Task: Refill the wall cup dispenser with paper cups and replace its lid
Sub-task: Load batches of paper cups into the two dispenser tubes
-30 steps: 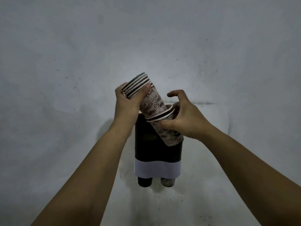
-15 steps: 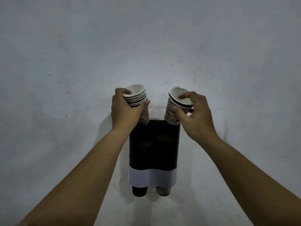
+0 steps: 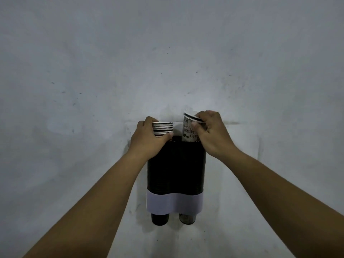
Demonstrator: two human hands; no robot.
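Two hands, each gripping paper cups at the open top of the wall dispenser.

Two grips: the left hand (image 3: 149, 138) curls its fingers and thumb round a nested stack of cups (image 3: 163, 129), rims up, at the mouth of the left tube; the right hand (image 3: 212, 133) pinches a printed cup (image 3: 189, 132) by its rim and side, the cup's lower part already inside the right tube; the dark dispenser (image 3: 176, 168) hangs on the grey wall (image 3: 167, 53), a white band (image 3: 174, 202) across its lower part; a black cup bottom (image 3: 160, 219) pokes out beneath the left tube and a printed cup bottom (image 3: 187, 219) beneath the right.
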